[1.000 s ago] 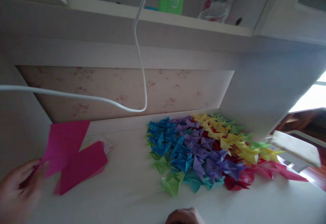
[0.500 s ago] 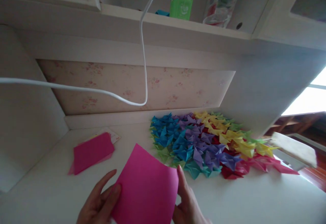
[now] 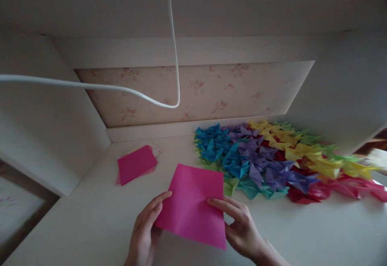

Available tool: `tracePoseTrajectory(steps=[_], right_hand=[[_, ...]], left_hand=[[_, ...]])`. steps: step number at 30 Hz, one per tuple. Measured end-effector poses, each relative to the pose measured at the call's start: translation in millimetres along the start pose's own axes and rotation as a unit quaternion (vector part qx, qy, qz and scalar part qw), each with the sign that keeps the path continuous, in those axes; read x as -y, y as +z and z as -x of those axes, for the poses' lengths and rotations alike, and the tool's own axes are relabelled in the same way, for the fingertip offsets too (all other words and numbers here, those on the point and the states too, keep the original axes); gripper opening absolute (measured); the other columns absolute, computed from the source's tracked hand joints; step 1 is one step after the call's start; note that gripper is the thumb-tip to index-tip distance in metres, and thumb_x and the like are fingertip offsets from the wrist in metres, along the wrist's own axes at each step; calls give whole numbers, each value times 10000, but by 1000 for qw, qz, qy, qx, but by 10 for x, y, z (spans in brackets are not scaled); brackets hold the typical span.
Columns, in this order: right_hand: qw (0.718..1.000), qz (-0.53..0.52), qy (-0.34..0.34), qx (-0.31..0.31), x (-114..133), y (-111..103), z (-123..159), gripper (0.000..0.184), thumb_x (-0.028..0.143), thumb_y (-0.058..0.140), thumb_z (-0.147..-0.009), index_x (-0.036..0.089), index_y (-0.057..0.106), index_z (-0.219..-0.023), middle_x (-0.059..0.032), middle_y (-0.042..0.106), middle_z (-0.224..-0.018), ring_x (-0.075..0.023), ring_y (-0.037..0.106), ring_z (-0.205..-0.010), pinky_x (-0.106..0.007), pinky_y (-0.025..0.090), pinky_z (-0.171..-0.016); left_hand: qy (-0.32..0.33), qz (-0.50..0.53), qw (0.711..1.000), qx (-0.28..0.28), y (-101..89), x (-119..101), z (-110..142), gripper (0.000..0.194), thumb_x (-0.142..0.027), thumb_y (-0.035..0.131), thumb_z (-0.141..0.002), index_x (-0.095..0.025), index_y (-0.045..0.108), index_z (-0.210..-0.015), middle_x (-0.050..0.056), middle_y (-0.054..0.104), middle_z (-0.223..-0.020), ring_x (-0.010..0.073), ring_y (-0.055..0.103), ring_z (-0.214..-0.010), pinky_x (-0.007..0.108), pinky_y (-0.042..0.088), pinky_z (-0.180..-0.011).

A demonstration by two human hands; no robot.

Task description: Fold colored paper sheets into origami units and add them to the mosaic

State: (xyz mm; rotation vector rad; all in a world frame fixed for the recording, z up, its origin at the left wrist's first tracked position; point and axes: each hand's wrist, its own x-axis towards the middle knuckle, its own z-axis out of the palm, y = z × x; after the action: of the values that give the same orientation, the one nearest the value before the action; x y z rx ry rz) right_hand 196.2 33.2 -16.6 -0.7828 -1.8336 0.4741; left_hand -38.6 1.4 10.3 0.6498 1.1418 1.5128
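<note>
Pink sheet (image 3: 193, 209): over desk (image 3: 90, 225), front-left of origami (image 3: 254, 163) | left hand (image 3: 146, 225): grips left edge | right hand (image 3: 240, 223): grips right edge, fingers across face | paper stack (image 3: 137, 164): near desk's back-left corner | origami: along back edge

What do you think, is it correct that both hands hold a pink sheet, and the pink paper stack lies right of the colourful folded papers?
No: the head view shows the pink paper stack left of the colourful folded papers. The left hand and right hand do hold a pink sheet.
</note>
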Motion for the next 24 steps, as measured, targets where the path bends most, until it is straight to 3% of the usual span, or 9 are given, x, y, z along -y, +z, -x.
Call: tracePoseTrajectory(steps=[3, 6, 8, 13, 15, 19, 22, 24], right_hand=[[996, -58, 70, -17, -34, -19, 16, 272, 359, 762, -814, 261, 764, -1067, -83, 801, -984, -243, 764, -876, -270, 604, -746], [988, -89, 123, 2, -33, -44, 25, 340, 511, 763, -793, 248, 790, -1006, -94, 801, -955, -254, 754, -854, -284, 590, -721], [984, -102, 143, 22, -8, -57, 17, 375, 561, 750, -785, 227, 801, -946, -92, 795, -882, -245, 740, -792, -282, 569, -684], [969, -137, 201, 44, 36, -23, 10, 414, 513, 623, -910, 164, 731, -716, -51, 694, -667, -182, 639, -638, -257, 492, -596], [960, -145, 238, 23, 27, 15, 31, 399, 481, 606, -929, 147, 701, -732, -44, 662, -678, -168, 601, -642, -248, 475, -585], [937, -192, 290, -33, 9, 91, 68, 303, 422, 668, -908, 150, 649, -776, -20, 629, -730, -150, 568, -687, -233, 463, -613], [921, -230, 304, -75, 13, 137, 66, 258, 410, 705, -884, 164, 633, -851, -17, 634, -776, -151, 585, -709, -236, 482, -641], [915, -251, 304, -91, 20, 165, 61, 269, 412, 714, -878, 181, 625, -984, -30, 662, -836, -163, 617, -734, -243, 504, -650]], left_hand=[[16, 21, 998, 54, -51, -8, 25, 342, -430, 757, -735, -183, 806, -967, 100, 786, -1019, 282, 720, -878, 315, 596, -692], [15, -59, 995, 78, -61, 20, 37, 387, -271, 862, -629, -214, 780, -1003, 55, 775, -897, 233, 712, -759, 278, 571, -662], [33, -120, 988, 96, -48, 41, 33, 411, -311, 879, -616, -220, 770, -1002, 67, 759, -951, 244, 712, -807, 281, 570, -679], [113, -251, 955, 107, 4, 61, 10, 362, -503, 843, -636, -185, 770, -794, 137, 613, -1317, 334, 616, -1156, 328, 557, -853], [117, -268, 950, 112, 34, 65, 22, 354, -525, 800, -683, -183, 763, -769, 143, 645, -1252, 326, 633, -1118, 334, 554, -864], [115, -233, 961, 98, 84, 102, 79, 270, -446, 738, -788, -196, 697, -882, 75, 703, -924, 235, 691, -854, 290, 565, -757], [116, -208, 969, 70, 72, 145, 110, 372, -405, 767, -785, -218, 588, -1053, 44, 703, -901, 197, 691, -797, 258, 559, -688], [110, -224, 965, 84, 48, 160, 111, 451, -418, 737, -817, -213, 552, -1174, 60, 717, -924, 200, 702, -795, 260, 566, -671]])
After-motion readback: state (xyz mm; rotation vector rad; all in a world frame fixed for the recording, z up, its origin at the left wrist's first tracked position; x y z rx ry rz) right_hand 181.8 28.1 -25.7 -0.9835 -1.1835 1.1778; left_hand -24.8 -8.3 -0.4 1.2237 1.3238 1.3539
